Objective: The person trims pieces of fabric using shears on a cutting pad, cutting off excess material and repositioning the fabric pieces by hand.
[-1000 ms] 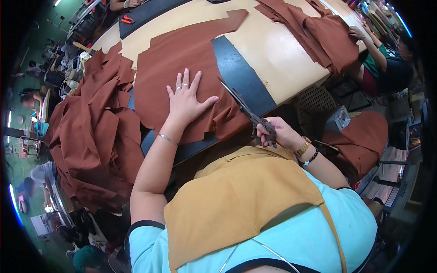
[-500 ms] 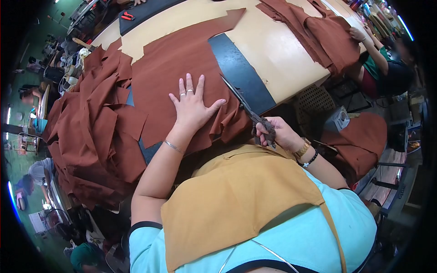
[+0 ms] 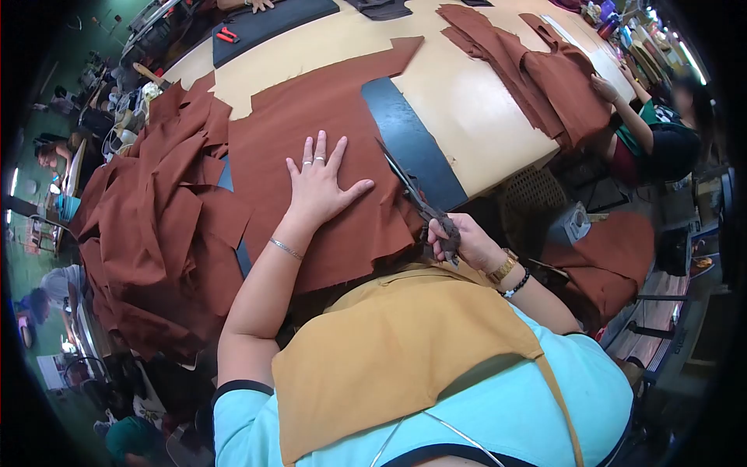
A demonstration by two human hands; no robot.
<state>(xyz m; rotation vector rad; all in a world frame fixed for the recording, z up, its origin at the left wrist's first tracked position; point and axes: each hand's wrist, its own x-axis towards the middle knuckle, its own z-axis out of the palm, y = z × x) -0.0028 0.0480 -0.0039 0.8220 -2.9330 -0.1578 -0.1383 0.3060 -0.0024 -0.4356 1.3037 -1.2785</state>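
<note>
My left hand [image 3: 321, 185] lies flat with spread fingers on a sheet of reddish-brown fabric [image 3: 276, 148]. In my right hand [image 3: 471, 240] is a pair of scissors [image 3: 411, 185], its handles wrapped in dark cloth. The long blades point away from me along the fabric's right edge and look nearly closed; whether they touch the cloth I cannot tell. A dark blue-black mat [image 3: 420, 136] shows beneath the sheet. The sheet's near edge hangs down close to my mustard apron [image 3: 389, 335].
A heap of crumpled brown fabric [image 3: 156, 233] lies left. On the pale table [image 3: 467, 109] are more brown pieces [image 3: 564, 86] at the far right, where another person's hand [image 3: 604, 88] touches them. A red cutter [image 3: 227, 35] rests on a black board [image 3: 272, 29].
The fabric's near right part was bunched in folds and now hangs flatter. My right hand and the scissors have shifted slightly down. My left hand stays spread on the sheet.
</note>
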